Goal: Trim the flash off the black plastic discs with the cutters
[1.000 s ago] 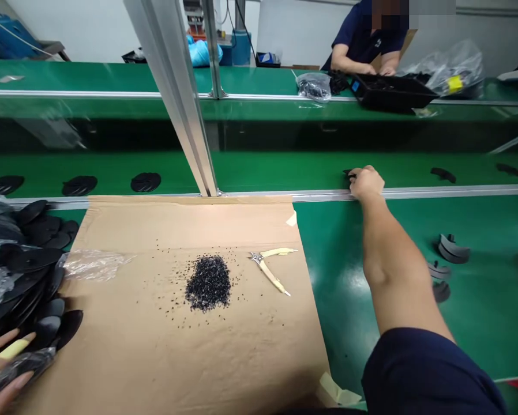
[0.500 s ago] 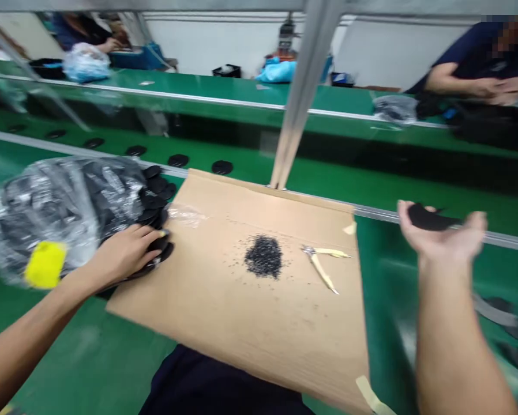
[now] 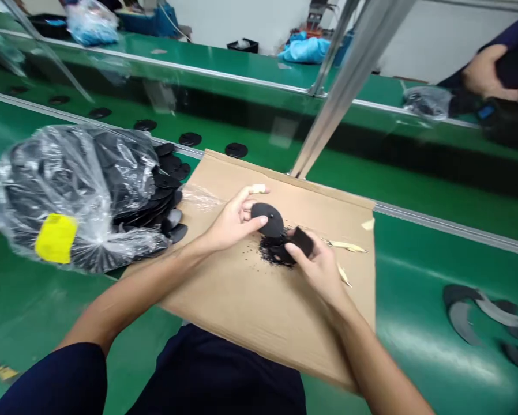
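Observation:
My left hand (image 3: 233, 223) pinches a thin black disc (image 3: 267, 220) with a small dot near its middle, tilted above the cardboard sheet (image 3: 228, 294). Close to its right, my right hand (image 3: 322, 268) grips a bent black flat piece (image 3: 303, 241). Beneath both pieces lies a pile of small black bits (image 3: 265, 253), partly covered by them. The nippers (image 3: 348, 246) with pale yellow handles rest on the cardboard, their head hidden behind my right hand. A clear plastic bag (image 3: 68, 178) of black pieces lies to the left, with black discs (image 3: 166, 181) spilling from its side.
Dark curved pieces (image 3: 462, 314) lie on the green table (image 3: 410, 357) at right. Beyond the metal rail, several black discs (image 3: 236, 150) sit in a row on a green belt. A metal post (image 3: 328, 127) rises behind the cardboard. Another person's hand (image 3: 486, 72) shows at upper right.
My left hand has left the bag side and come to the middle with a black disc. My right hand has swung in from the right with its black piece. The view has shifted.

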`<state>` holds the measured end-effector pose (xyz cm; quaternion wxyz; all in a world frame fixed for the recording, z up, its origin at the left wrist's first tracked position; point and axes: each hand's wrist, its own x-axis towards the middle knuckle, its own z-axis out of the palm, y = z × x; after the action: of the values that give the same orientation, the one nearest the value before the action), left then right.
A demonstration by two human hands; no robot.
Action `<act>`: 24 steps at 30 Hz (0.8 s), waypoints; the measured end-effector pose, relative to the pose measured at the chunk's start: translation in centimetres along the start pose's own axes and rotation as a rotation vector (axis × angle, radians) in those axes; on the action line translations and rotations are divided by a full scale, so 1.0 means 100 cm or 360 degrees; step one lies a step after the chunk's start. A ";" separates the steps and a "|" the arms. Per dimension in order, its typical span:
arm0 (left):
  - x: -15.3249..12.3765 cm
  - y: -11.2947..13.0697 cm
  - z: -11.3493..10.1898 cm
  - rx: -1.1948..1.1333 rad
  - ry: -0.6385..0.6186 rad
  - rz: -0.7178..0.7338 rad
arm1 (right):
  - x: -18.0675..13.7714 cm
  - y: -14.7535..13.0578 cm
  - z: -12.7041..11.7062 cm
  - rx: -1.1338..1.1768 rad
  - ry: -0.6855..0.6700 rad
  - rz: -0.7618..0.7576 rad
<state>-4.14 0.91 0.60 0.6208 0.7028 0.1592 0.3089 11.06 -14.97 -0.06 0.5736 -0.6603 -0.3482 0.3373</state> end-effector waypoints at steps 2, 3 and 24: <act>-0.002 -0.009 0.024 0.0068 0.0030 0.0111 | -0.008 0.001 0.004 0.0047 -0.0015 0.0095; -0.005 -0.013 0.031 0.0164 0.0053 0.0173 | -0.011 0.001 0.003 0.0111 -0.0028 0.0161; -0.028 -0.029 0.026 0.0233 0.0038 0.0197 | -0.016 0.008 -0.004 0.0409 -0.0030 0.0403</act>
<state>-4.15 -2.33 -3.00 0.5454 0.7511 0.1450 0.3425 10.60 -16.58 -0.70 0.6029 -0.6170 -0.2216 0.4547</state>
